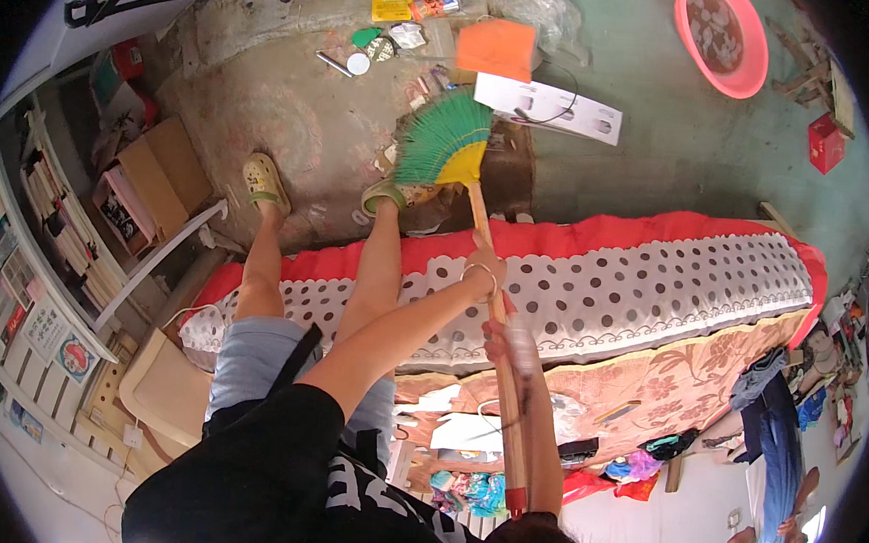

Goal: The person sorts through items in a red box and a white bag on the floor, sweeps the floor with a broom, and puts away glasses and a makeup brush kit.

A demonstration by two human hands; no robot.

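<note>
My left hand (485, 272), with a bangle at its wrist, grips the wooden handle of a broom (505, 395) below the middle. Higher up the same handle, my right hand (500, 340) is closed around it; its wrist is blurred. The broom's green bristles (446, 134) fan out from a yellow collar (465, 165) and rest on or just above the floor, beside my right clog (402, 195). Small litter (432, 85) lies at the bristles' far edge. Just beyond are a white cardboard piece (593, 123) with a dark cable across it and an orange flat object (495, 47).
A bed (628, 283) with a polka-dot cover runs along my right. A pink basin (756, 75) of murky liquid and a red box (827, 142) stand on the far floor. At left are an open cardboard box (164, 173) and shelves (57, 211). Another person (777, 472) is at lower right.
</note>
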